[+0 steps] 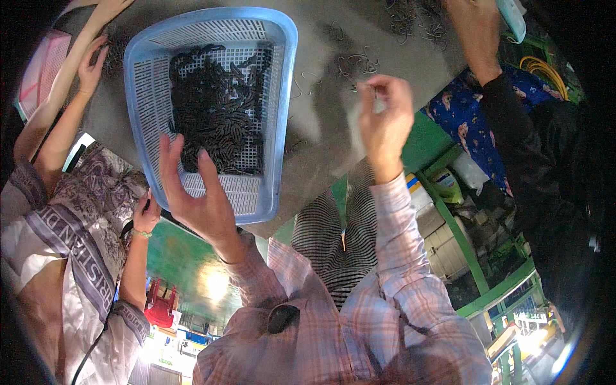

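A light-blue plastic basket [282,128] with slotted walls stands on the grey table. Many short, black, rod-like pieces [212,115] lie heaped on its mesh floor. My left hand [202,205] is over the basket's near left rim, its fingers spread and holding nothing I can see. To the right of the basket, my right hand [388,125] is raised above the table, thumb and index finger brought together and slightly blurred. Whatever is between those fingertips is too small to make out. Thin, curly scraps [358,64] lie on the table just beyond it.
At the left, a co-worker's hand [146,215] is close to the basket's near corner; other arms reach over the table's far left. A black-sleeved co-worker's hand [475,38] rests at the far right, near a blue patterned cloth [465,115]. More scraps [410,22] lie at the back.
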A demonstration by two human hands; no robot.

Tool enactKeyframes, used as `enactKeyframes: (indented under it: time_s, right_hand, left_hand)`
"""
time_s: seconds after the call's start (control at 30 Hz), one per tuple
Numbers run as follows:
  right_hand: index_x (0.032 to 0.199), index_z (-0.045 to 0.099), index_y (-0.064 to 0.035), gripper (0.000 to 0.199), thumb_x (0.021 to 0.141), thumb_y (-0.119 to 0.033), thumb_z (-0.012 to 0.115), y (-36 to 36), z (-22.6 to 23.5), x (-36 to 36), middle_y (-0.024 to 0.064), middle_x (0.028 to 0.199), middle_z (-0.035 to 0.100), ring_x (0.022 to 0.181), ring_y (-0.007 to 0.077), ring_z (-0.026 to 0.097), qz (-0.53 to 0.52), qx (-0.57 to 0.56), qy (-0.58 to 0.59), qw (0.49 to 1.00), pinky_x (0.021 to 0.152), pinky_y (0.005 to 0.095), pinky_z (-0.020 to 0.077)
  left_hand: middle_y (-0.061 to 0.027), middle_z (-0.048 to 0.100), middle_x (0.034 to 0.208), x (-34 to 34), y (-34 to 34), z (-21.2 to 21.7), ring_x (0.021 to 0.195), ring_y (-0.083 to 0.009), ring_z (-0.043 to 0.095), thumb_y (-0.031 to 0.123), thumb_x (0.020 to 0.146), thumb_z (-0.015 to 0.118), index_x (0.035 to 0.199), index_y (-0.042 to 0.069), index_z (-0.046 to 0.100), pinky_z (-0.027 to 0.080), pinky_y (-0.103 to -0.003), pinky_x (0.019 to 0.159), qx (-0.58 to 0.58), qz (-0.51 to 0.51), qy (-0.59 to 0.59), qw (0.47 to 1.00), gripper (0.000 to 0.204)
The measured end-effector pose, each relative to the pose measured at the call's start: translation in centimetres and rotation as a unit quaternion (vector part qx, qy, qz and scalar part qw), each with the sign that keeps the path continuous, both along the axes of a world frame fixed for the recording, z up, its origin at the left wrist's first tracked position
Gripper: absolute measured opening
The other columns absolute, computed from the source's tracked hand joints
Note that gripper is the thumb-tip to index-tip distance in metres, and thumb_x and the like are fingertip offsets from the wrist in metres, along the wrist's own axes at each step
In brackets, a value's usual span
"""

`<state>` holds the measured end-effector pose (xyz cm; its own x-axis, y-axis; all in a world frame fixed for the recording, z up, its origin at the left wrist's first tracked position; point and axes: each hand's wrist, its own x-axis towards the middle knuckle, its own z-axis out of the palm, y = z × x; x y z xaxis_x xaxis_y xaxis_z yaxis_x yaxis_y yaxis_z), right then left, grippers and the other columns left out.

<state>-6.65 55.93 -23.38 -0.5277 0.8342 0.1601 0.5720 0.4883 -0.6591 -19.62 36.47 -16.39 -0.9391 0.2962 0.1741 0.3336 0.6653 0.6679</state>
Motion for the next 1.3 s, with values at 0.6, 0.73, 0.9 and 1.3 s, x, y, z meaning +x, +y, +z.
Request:
enactKeyframes:
  time_s: [0.6, 0.73, 0.9, 1.3]
  right_hand:
    - [0.095, 0.064, -0.0051, 0.021, 0.076, -0.010, 0.071, -0.4, 4.0, -0.3, 0.0096, 0.089, 0.065, 0.078, 0.0259, 0.062, 0.081, -0.164, 0.071, 0.981, 0.068, 0.0340, 0.0498]
    - [0.094, 0.064, -0.0044, 0.020, 0.079, -0.018, 0.068, 1.2, 4.6, -1.7, 0.0128, 0.101, 0.063, 0.097, 0.0287, 0.059, 0.253, -0.060, 0.058, 0.964, 0.084, 0.0386, 0.0468]
    - [0.116, 0.057, -0.0066, 0.034, 0.087, -0.025, 0.057, 9.2, -3.0, 1.0, 0.0176, 0.124, 0.052, 0.118, 0.0371, 0.047, -0.002, 0.040, -0.086, 0.995, 0.100, 0.0461, 0.0359]
    - [0.133, 0.047, -0.0111, 0.046, 0.089, -0.024, 0.053, 5.0, -6.6, 2.1, 0.0175, 0.141, 0.037, 0.128, 0.0411, 0.035, 0.161, 0.122, -0.171, 0.964, 0.108, 0.0480, 0.0264]
  left_hand:
    - [-0.0106, 0.065, 0.089, 6.8, 5.2, 2.3, 0.080, -0.0247, 0.063, -0.012, 0.068, 0.060, 0.080, 0.006, 0.068, 0.052, -0.032, 0.069, 0.163, -0.219, -0.118, 0.955, 0.022]
    - [-0.0106, 0.065, 0.090, 7.8, 4.8, 2.5, 0.080, -0.0253, 0.063, -0.012, 0.067, 0.060, 0.079, 0.006, 0.068, 0.052, -0.033, 0.069, 0.188, -0.201, -0.126, 0.953, 0.023]
    - [-0.0068, 0.066, 0.094, 8.3, 5.1, 2.3, 0.080, -0.0224, 0.064, -0.010, 0.060, 0.065, 0.086, 0.009, 0.069, 0.053, -0.032, 0.069, 0.197, -0.248, -0.166, 0.934, 0.032]
    - [-0.0183, 0.044, 0.133, 10.0, 5.6, -8.4, 0.123, -0.0369, 0.041, 0.010, 0.084, 0.057, 0.122, 0.010, 0.054, 0.031, -0.047, 0.104, -0.016, -0.232, -0.123, 0.965, 0.038]
